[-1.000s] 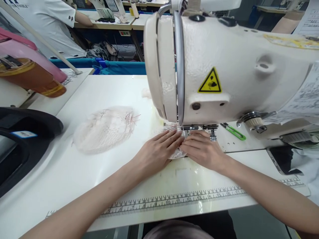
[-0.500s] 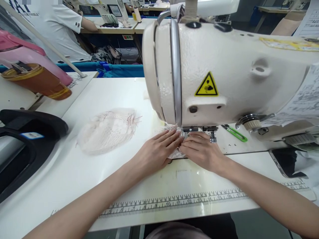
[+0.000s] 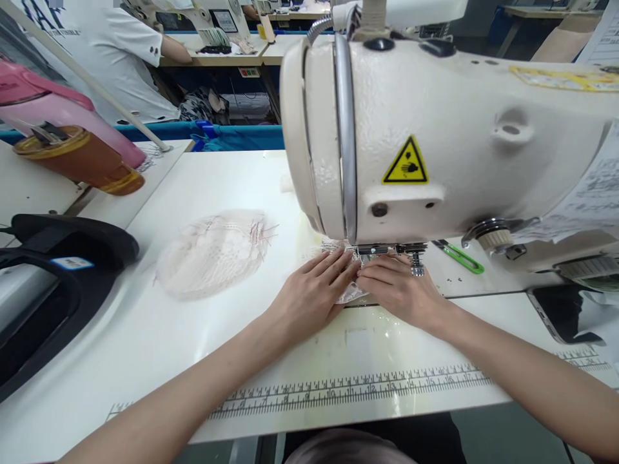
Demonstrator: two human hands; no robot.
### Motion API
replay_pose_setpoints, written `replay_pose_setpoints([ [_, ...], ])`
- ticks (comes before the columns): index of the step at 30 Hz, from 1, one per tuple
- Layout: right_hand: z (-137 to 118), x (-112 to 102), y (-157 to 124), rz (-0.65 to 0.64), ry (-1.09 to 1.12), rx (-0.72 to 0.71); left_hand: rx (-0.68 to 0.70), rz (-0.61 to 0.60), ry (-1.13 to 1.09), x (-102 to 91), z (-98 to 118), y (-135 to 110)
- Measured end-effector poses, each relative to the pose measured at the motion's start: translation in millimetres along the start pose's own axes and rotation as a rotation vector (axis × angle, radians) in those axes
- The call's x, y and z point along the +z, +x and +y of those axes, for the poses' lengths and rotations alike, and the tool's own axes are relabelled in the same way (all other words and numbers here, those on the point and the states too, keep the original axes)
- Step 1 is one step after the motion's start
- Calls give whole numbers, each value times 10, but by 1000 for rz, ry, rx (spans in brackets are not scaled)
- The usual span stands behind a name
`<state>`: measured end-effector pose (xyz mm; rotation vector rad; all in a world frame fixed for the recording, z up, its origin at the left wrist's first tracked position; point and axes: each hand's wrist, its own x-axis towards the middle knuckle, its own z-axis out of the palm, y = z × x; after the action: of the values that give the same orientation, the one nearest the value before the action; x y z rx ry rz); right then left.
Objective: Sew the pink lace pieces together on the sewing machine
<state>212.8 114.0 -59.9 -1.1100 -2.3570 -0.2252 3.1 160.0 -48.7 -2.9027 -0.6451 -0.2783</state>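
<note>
My left hand (image 3: 314,287) lies flat, fingers stretched out, on a small piece of white lace fabric (image 3: 352,293) under the sewing machine (image 3: 435,142). Just right of it, my right hand (image 3: 399,290) has its fingers bent and pressed together at the fabric's edge, close to the presser foot; its thumb is hidden. The machine head and my fingers cover much of the lace, and I cannot make out the needle tip. Left of my hands, a pale, sheer lace piece (image 3: 215,254) with loose reddish threads rests on the white table (image 3: 232,183).
A green-handled cutter (image 3: 461,258) and a phone (image 3: 563,312) lie to the right. On the left are a black device (image 3: 68,258), a brown cup (image 3: 80,161) with tools and a pink bottle (image 3: 72,116). A printed ruler (image 3: 338,386) runs along the front edge. Another person (image 3: 111,64) sits beyond.
The whole view has shifted slightly. A bit more of the lace shows between my hands, and my left hand sits marginally farther from the fabric's near edge. Both hands stay at the presser foot.
</note>
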Motion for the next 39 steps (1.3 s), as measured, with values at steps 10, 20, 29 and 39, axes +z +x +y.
replay_pose_setpoints([
  [10, 47, -105, 16, 21, -101, -11, -24, 40, -29, -8, 51, 32],
  [20, 84, -83, 4, -39, -82, -12, 25, 65, 22, 14, 40, 18],
  [29, 5, 18, -10, -20, -152, -84, 129, 75, -66, -24, -148, -42],
  [39, -37, 26, 33, 13, -149, -112, 88, 79, -73, 2, -156, -59],
])
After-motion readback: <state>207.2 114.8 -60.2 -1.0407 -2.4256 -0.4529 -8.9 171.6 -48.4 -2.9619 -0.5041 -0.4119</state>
